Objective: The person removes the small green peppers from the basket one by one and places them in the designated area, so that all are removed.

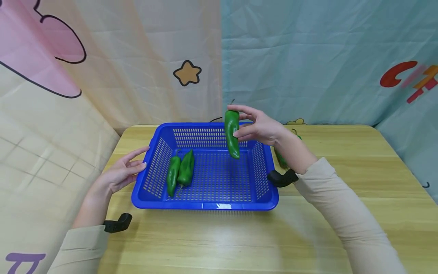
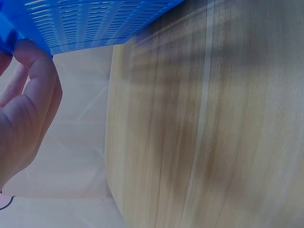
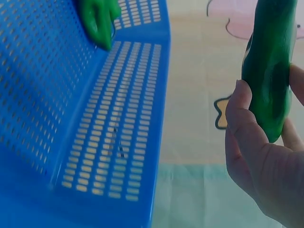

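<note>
My right hand (image 1: 261, 125) holds a long green pepper (image 1: 232, 133) upright above the back right part of a blue plastic basket (image 1: 239, 206). In the right wrist view, this pepper (image 3: 270, 71) is held between thumb and fingers, stem end out of frame. Inside the basket, two more green peppers (image 1: 186, 169) lie side by side at the left. At the basket's left rim is my left hand (image 1: 121, 173), its thumb and fingertips on the edge. The left wrist view has those fingers (image 2: 35, 61) bent at the blue rim.
Partly behind my right forearm, more green pepper (image 1: 280, 158) shows on the wooden table (image 1: 342, 171), right of the basket. Printed curtains (image 1: 291, 68) stand behind the table and along its left side. A black wrist device (image 1: 282, 178) overlaps the basket's right rim.
</note>
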Action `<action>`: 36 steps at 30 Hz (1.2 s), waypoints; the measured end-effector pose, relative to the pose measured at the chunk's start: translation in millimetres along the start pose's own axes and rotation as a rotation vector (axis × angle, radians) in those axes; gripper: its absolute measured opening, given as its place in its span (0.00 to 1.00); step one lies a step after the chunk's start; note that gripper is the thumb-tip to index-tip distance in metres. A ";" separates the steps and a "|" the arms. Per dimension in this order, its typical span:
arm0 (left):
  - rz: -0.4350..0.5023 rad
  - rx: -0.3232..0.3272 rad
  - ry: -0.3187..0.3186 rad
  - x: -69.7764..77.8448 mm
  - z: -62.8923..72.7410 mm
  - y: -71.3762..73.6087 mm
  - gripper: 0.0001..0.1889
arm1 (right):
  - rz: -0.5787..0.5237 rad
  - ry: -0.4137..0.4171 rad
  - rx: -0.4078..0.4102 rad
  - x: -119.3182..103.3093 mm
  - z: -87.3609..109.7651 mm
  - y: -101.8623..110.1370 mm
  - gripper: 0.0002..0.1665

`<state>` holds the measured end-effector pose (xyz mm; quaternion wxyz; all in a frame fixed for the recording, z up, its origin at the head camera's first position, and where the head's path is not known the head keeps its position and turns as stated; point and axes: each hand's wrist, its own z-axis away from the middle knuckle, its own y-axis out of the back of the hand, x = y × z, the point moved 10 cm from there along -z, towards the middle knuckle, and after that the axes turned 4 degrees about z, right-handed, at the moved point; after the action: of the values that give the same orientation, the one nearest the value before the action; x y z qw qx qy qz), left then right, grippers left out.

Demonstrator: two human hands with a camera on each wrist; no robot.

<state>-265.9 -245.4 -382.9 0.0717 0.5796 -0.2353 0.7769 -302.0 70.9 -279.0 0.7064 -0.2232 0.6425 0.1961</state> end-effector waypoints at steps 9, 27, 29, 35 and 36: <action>-0.017 0.017 0.013 -1.0 0.7 2.3 0.26 | 0.074 -0.007 0.000 -0.5 17.5 25.2 0.44; -0.006 -0.004 0.008 1.2 2.5 -4.6 0.25 | 0.160 -0.007 0.104 -7.6 58.3 74.1 0.42; -0.007 -0.007 0.007 1.4 2.8 -5.1 0.25 | 0.173 -0.003 0.115 -7.8 62.4 79.0 0.42; 0.000 -0.010 0.004 1.6 2.9 -5.7 0.24 | 0.179 0.012 0.139 -9.2 74.7 92.5 0.42; 0.001 -0.011 0.003 1.6 2.9 -5.7 0.24 | 0.176 0.013 0.142 -9.1 76.7 94.5 0.43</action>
<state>-261.8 -242.0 -379.2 0.0750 0.5779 -0.2397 0.7765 -293.3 192.4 -270.2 0.6964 -0.1167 0.6763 0.2099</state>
